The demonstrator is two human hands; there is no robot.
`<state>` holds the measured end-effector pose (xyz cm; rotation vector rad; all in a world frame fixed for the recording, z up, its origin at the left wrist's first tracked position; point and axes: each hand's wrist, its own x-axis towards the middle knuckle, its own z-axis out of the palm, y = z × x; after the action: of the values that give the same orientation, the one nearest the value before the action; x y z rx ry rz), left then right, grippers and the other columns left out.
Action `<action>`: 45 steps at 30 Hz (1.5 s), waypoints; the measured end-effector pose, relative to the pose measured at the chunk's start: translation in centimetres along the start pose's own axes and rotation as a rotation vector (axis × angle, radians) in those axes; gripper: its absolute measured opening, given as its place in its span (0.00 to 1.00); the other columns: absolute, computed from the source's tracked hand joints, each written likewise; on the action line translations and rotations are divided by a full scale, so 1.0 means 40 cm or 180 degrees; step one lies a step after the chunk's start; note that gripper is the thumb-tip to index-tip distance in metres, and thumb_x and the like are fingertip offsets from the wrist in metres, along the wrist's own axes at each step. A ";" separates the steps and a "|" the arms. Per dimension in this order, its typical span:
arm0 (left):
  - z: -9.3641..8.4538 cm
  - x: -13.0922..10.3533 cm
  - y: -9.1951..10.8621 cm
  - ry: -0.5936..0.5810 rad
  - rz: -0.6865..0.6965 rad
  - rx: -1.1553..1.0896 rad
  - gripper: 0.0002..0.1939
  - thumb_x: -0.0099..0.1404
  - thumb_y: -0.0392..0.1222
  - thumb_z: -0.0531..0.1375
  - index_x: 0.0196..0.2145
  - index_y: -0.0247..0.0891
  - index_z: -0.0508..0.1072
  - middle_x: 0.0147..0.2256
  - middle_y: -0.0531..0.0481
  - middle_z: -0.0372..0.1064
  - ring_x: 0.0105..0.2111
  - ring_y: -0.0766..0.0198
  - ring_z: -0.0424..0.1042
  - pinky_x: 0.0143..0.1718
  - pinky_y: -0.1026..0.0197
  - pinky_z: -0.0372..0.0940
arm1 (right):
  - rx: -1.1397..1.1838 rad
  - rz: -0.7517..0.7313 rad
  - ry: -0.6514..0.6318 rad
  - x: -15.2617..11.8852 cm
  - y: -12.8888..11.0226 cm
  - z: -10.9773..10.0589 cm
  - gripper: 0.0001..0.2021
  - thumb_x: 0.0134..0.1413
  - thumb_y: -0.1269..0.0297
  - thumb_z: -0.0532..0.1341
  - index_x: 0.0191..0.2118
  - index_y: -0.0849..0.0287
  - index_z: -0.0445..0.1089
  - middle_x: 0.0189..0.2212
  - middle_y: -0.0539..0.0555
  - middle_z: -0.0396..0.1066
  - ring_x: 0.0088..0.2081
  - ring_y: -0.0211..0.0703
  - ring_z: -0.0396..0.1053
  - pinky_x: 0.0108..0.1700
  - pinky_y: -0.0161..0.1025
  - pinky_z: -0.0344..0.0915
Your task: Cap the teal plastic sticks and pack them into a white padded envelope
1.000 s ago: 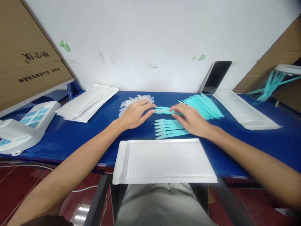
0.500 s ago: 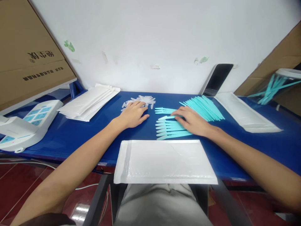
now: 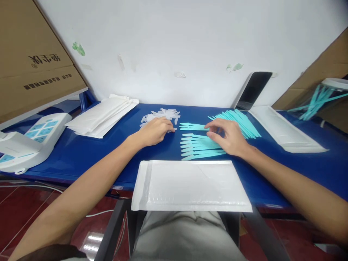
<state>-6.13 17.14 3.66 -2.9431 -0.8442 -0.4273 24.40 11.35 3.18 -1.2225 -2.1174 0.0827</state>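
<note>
On the blue tabletop, my left hand point(image 3: 155, 132) bends down at the front of a pile of small translucent caps point(image 3: 164, 114), its fingertips closed on one cap point(image 3: 172, 129). My right hand point(image 3: 230, 136) has thumb and forefinger apart, the forefinger touching the near ends of a few slim turquoise sticks point(image 3: 191, 126), shaped like eyebrow razors. Just below lies a row of similar sticks with translucent caps on their tips point(image 3: 201, 146), partly under my right hand. Behind that hand is a larger heap of turquoise sticks point(image 3: 243, 123).
A white padded envelope point(image 3: 190, 185) lies at the front edge, overhanging it. More envelopes point(image 3: 100, 114) are stacked left, beside a white device point(image 3: 49, 139). Another envelope point(image 3: 288, 130), a phone point(image 3: 254, 90) and a clear tub of sticks point(image 3: 318, 99) are on the right.
My left fingers have drawn together on a cap at the pile's front. My right hand has let go of a capped stick in the row and moved slightly right and up to the upper sticks.
</note>
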 end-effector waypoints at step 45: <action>-0.014 0.006 0.067 0.1378 -0.0433 -0.1055 0.07 0.78 0.45 0.52 0.48 0.40 0.63 0.44 0.46 0.77 0.44 0.59 0.80 0.41 0.61 0.68 | -0.0611 -0.0263 -0.0644 0.020 0.064 0.020 0.11 0.67 0.62 0.56 0.41 0.57 0.76 0.39 0.60 0.77 0.42 0.57 0.71 0.49 0.53 0.66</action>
<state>-4.66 14.90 4.33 -2.8890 -0.9893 -1.2689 25.57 13.62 2.04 -1.2803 -2.3947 -0.0362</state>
